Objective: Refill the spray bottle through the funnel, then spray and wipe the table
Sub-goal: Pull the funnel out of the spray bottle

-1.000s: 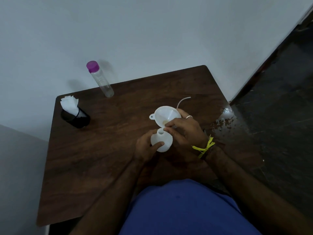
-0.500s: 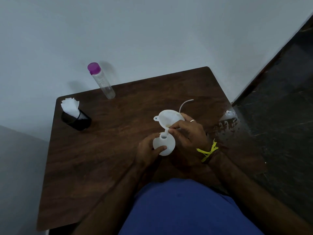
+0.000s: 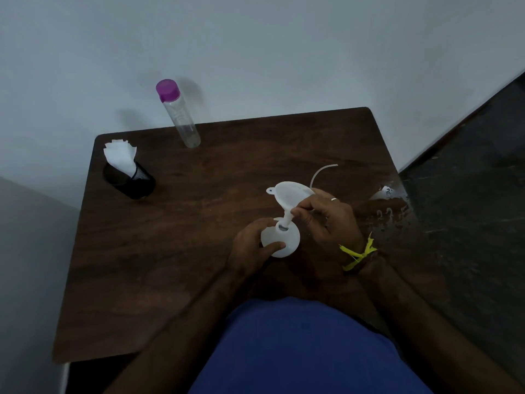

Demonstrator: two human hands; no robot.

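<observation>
A white spray bottle (image 3: 284, 243) without its head stands on the dark wooden table (image 3: 176, 251). My left hand (image 3: 251, 247) grips its body from the left. My right hand (image 3: 326, 220) pinches the stem of a white funnel (image 3: 287, 193), which is tilted, its spout tip at the bottle's open neck. A thin white dip tube (image 3: 322, 172) curves out from behind the funnel; the spray head is hidden by my right hand.
A clear water bottle with a purple cap (image 3: 177, 113) stands at the table's back edge by the wall. A black mesh cup holding white napkins (image 3: 126, 173) sits back left. The table's right edge (image 3: 393, 200) shines with a reflection; dark floor lies beyond.
My right hand has lifted and tilted the funnel, and its spout tip now sits at the bottle's neck. The left hand keeps hold of the bottle.
</observation>
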